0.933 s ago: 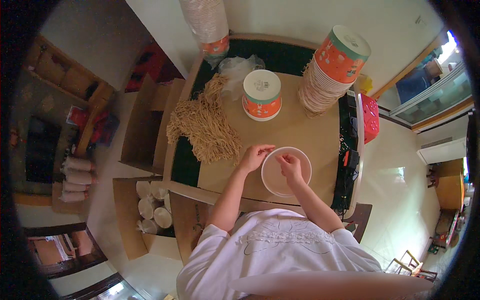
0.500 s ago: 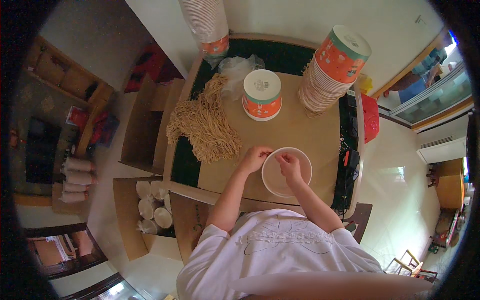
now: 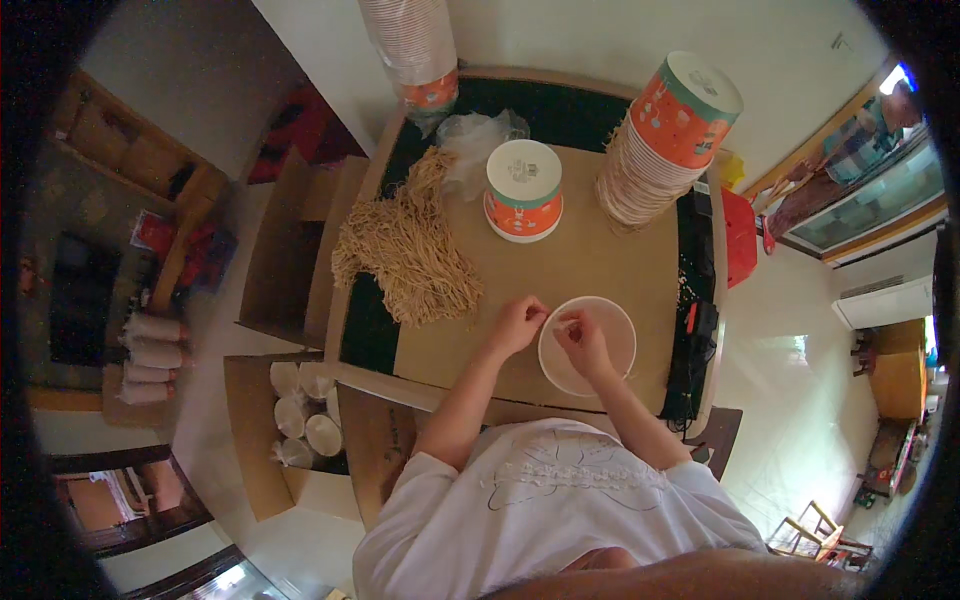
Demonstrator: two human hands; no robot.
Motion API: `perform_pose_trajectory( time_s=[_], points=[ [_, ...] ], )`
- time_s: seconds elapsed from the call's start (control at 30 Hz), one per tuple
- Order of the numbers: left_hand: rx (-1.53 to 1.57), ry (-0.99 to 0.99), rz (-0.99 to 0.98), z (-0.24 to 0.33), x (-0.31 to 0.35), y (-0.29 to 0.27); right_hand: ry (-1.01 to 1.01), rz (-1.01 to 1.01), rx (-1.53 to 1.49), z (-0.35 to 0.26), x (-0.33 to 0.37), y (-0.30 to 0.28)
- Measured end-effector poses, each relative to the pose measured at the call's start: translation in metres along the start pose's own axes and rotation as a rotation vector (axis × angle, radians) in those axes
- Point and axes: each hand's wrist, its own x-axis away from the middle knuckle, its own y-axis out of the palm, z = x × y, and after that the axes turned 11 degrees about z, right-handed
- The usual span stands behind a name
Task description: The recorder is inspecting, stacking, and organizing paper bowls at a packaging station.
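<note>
A white paper bucket (image 3: pixel 615 345) stands mouth up near the front edge of the table, its inside showing. My right hand (image 3: pixel 585 345) is over its mouth, fingers pinched together; whatever may be in them is too small to make out. Just outside the left of the rim, my left hand (image 3: pixel 520 325) is closed, its fingertips near the bucket. Left of my hands lies a heap of tan twisted cords (image 3: pixel 410 260). Beyond them an orange and green paper bucket (image 3: pixel 526 215) sits upside down.
Two tall stacks rise at the back: nested buckets (image 3: pixel 685 110) on the right and plastic-wrapped ones (image 3: pixel 410 45) on the left. Clear plastic (image 3: pixel 478 150) lies between. Black devices (image 3: pixel 698 335) line the right edge. On the floor, a carton (image 3: pixel 262 440) holds several wrapped white containers.
The bucket has shifted slightly right. My left hand has moved a little from its rim, and my right hand has gone slightly right. A person beyond the doorway has moved.
</note>
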Motion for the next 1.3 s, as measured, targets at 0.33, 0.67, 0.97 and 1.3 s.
perform_pose_trajectory(
  time_s=[0.33,0.67,0.97,1.3],
  points=[
    [0.513,-0.528,-0.181,-0.036,-0.007,0.005,-0.783,-0.412,0.85,-0.074,0.036,0.006],
    [0.933,-0.863,-0.342,-0.027,-0.006,0.012,-1.222,-0.523,0.941,-0.057,0.004,0.003],
    [0.872,-0.79,-0.065,-0.013,-0.008,0.019,-0.568,-0.265,0.604,-0.043,-0.057,-0.057],
    [0.853,-0.581,-0.092,-0.008,-0.003,0.044,0.039,-0.327,0.141,0.005,-0.048,-0.028]
  ],
)
